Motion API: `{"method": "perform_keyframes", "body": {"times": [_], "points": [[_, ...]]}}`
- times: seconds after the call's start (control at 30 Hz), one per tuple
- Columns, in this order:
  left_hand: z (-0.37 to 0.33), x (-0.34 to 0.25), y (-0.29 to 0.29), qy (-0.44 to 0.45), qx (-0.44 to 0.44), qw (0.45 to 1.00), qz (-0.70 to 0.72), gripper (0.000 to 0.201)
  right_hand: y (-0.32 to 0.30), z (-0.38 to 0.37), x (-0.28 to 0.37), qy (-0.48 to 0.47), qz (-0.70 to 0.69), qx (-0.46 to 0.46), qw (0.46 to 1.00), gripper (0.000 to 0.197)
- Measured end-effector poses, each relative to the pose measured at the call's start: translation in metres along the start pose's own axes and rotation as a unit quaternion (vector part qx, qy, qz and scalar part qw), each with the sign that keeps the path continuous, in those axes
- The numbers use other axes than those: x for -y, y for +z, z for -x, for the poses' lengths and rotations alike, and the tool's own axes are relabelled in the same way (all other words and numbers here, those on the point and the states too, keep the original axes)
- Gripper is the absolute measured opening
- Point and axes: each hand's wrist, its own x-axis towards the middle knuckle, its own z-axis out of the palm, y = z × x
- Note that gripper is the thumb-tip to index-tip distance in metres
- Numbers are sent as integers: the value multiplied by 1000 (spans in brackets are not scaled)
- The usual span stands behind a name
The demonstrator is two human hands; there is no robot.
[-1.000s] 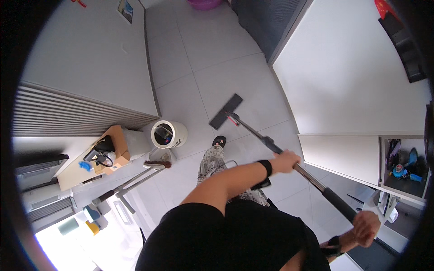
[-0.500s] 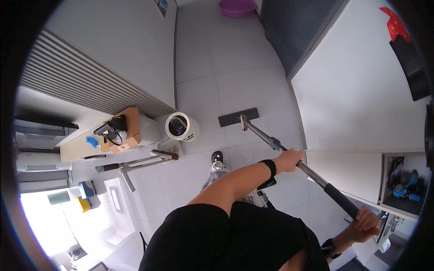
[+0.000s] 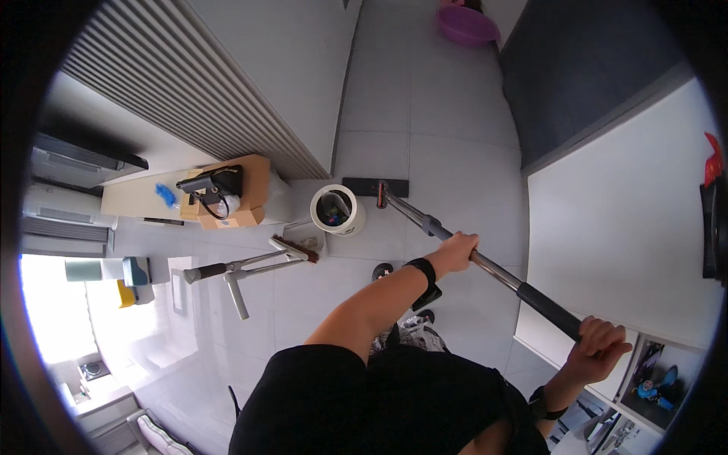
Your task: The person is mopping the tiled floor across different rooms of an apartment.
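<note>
Head view: I note the left hand (image 3: 457, 252) closed around the metal pole of a mop (image 3: 497, 271), roughly midway along it. The right hand (image 3: 599, 349) is curled around the far end of the black handle sleeve (image 3: 550, 311), so the mop is gripped at two places, well apart. From the hands the pole slopes forward and to the left, down to the mop head (image 3: 398, 189), which lies flat on the gray tile floor (image 3: 455, 98). The mop head is beyond the left hand and farther still from the right.

The left end of the mop head sits just beside a white bin (image 3: 359, 221) (whether the two touch, I cannot tell from here). Near the bin, on the side toward the wearer, are a dustpan (image 3: 312, 236) and a long-handled broom (image 3: 249, 262), the broom's bristles at the pan. To the left, a black handbag (image 3: 216, 184) rests at an open cardboard box (image 3: 258, 186). A purple basin (image 3: 468, 26) stands at the far end of the floor.
</note>
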Motion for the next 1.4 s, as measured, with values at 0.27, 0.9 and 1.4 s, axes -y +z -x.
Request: {"method": "perform_keyframes", "body": {"times": [0.27,0.9,1.4], "points": [[-2,19,-38,27,-31,996,73,27,46,-45,5,-11,0,161,987,47],[-44,11,-83,21,-140,982,122,23,76,-170,-30,-97,-127,354,921,38],[-31,27,-105,-60,-324,943,53,26,89,-217,-65,-70,-227,395,887,43]]}}
